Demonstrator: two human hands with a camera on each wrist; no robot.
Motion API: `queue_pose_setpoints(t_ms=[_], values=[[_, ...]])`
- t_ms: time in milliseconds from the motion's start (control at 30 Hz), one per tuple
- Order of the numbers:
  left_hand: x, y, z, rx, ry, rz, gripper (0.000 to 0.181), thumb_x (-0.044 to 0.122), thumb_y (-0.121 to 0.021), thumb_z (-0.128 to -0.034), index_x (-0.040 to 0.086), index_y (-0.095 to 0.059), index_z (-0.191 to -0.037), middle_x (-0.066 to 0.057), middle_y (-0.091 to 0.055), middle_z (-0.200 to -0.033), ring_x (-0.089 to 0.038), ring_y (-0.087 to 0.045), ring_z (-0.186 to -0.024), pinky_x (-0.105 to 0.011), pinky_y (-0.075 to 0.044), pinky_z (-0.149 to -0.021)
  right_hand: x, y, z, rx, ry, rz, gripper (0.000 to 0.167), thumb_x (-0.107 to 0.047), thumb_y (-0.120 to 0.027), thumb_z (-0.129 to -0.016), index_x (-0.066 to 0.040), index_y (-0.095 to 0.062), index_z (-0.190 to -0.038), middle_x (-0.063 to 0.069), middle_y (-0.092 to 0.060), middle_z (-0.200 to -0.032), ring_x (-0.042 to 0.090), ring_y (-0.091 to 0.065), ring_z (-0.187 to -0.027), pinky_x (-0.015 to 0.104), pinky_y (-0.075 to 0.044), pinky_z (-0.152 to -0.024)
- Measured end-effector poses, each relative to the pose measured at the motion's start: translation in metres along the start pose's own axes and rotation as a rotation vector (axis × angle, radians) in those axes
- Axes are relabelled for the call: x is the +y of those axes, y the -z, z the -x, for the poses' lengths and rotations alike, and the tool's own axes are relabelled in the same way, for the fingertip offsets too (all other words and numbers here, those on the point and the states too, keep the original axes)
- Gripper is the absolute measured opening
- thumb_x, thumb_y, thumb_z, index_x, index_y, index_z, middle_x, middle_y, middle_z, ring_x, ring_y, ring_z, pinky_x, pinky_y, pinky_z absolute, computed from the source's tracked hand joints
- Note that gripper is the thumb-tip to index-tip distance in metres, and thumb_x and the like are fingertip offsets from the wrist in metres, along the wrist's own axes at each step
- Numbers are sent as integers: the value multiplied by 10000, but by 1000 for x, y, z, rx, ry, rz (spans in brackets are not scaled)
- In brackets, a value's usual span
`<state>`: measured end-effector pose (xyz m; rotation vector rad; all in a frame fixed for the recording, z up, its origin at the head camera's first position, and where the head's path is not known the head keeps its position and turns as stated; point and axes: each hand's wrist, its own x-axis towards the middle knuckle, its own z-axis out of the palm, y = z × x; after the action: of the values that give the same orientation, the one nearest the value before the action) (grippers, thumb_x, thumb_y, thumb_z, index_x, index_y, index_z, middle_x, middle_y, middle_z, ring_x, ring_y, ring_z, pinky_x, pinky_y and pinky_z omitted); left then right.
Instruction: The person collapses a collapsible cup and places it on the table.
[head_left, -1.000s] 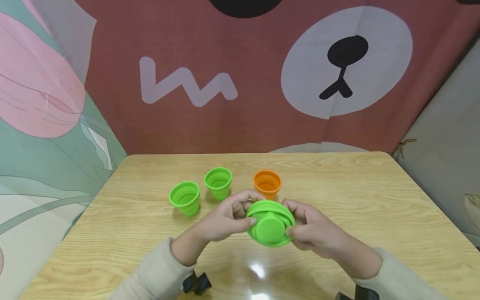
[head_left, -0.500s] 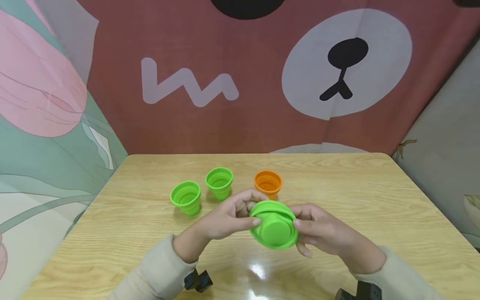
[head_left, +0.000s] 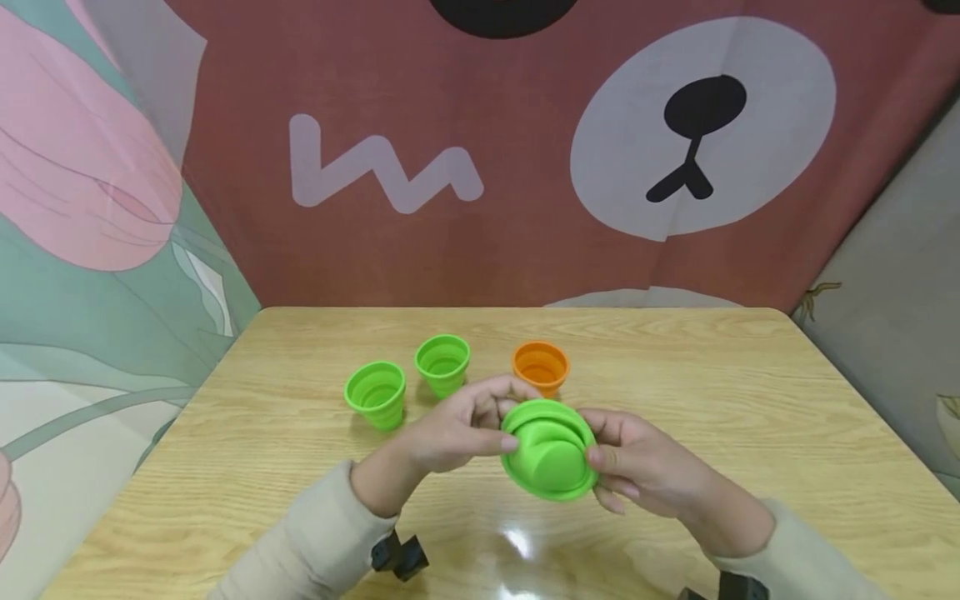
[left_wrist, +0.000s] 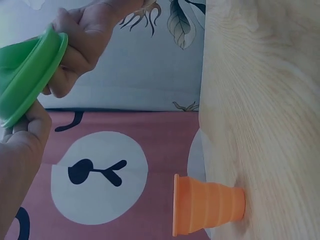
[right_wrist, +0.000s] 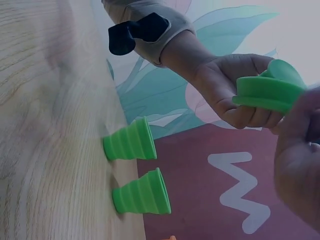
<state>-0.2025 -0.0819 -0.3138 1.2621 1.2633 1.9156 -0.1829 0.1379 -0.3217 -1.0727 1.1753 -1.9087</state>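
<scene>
Both hands hold a partly folded green collapsible cup (head_left: 551,454) above the table, its base turned toward the head camera and skewed to one side. My left hand (head_left: 465,425) grips the rim on the left, thumb on the near face and fingers behind. On the opposite side my right hand (head_left: 637,458) pinches the rim between thumb and fingers. In the right wrist view the folded cup (right_wrist: 270,92) shows its base poking out at a tilt. Fingertips behind the cup are partly hidden in the head view.
Two expanded green cups, one nearer (head_left: 377,398) and one farther (head_left: 443,367), stand upright at the left of the wooden table (head_left: 247,467). An upright orange cup (head_left: 542,367) stands just beyond the held cup. A printed cloth (head_left: 420,258) hangs behind the table.
The held cup has shifted slightly right, and its base now sits more askew. The right hand's thumb and fingers have changed position on the rim; the left hand keeps its grip.
</scene>
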Motion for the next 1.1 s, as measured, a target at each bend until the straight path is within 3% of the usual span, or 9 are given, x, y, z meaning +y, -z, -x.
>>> queue_pose_setpoints(t_ms=[100,167,233,500,767,1000,1067,1100], values=[[0,0,0,-2,23,5,555,63,-578,-788,-240,-229,-1094,16,-582,-967,-105,-547,-861,-224,-450,-778,2,0,-1,55,21,102,217,-172,-477,-887,-54,-538,-1058,-16,-588,-892,85,-415,-515,240,-350,-412],[1,0,1,-2,35,-3,553,55,-585,-783,-230,-238,-1105,15,-580,-974,-106,-541,-865,-227,-445,-785,3,-1,-1,99,37,175,204,-214,-505,-870,-82,-569,-1013,-21,-588,-888,96,-504,-680,253,-429,-600],[1,0,2,-3,33,-12,544,38,-581,-782,-227,-240,-1113,11,-573,-993,-111,-537,-875,-236,-440,-798,4,-1,-1,146,52,226,196,-245,-528,-851,-106,-592,-973,-16,-593,-902,131,-522,-838,321,-403,-794],[2,0,5,45,0,-95,490,-15,-550,-772,-212,-264,-1117,-57,-554,-1027,-121,-534,-879,-264,-447,-798,6,-3,-4,191,109,154,158,-216,-541,-840,-100,-597,-932,-20,-592,-903,121,-514,-845,302,-387,-807],[1,-3,5,193,-1,-249,416,-9,-562,-759,-176,-355,-1079,-67,-564,-937,-102,-546,-787,-216,-479,-678,10,-4,-3,257,159,150,139,-190,-537,-838,-121,-606,-937,-29,-579,-923,117,-493,-867,282,-384,-809],[-7,-7,4,380,31,-366,315,-101,-507,-772,-121,-420,-1074,-225,-550,-932,-111,-569,-756,-271,-501,-634,15,-4,-5,361,142,99,119,-143,-509,-862,-132,-610,-924,-52,-564,-893,94,-477,-878,256,-352,-838],[-10,-8,4,437,58,-358,312,-89,-506,-778,-121,-430,-1079,-188,-562,-940,-103,-575,-760,-273,-504,-643,16,-5,-6,386,143,75,127,-125,-489,-872,-134,-608,-918,-57,-566,-884,85,-486,-870,246,-354,-833],[-12,-8,4,447,63,-309,317,-79,-500,-784,-138,-420,-1085,-167,-565,-939,-108,-575,-768,-272,-503,-655,17,-5,-6,391,145,58,134,-118,-481,-876,-134,-608,-917,-58,-568,-882,82,-492,-867,243,-354,-835]])
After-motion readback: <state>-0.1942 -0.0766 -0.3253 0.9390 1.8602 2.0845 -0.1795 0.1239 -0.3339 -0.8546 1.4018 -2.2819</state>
